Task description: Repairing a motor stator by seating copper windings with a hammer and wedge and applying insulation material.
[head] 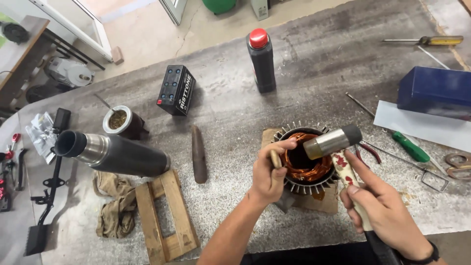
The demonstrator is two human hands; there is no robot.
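Tools crowd the grey counter [235, 113] as I look down from the head camera. At far left a dark steel flask [115, 154] lies on its side, a gourd cup with a metal straw [120, 120] just behind it, a crumpled rag [115, 208] and a small wooden frame [164, 216] in front. A black box-shaped battery [176, 91] and a red-capped dark bottle [261, 59] stand farther back; a brown tapered rod [198, 154] lies between them and me. My left hand [270, 174] is closed on a short wooden stick [275, 159] at the rim of the motor stator [306, 164], whose copper windings show; it sits on cardboard near the counter's front edge. My right hand [385, 213] is wrapped around the handle of a mallet [333, 141], its head over the stator. Pliers, a green screwdriver [406, 147] and a blue box [434, 91] lie to the right.
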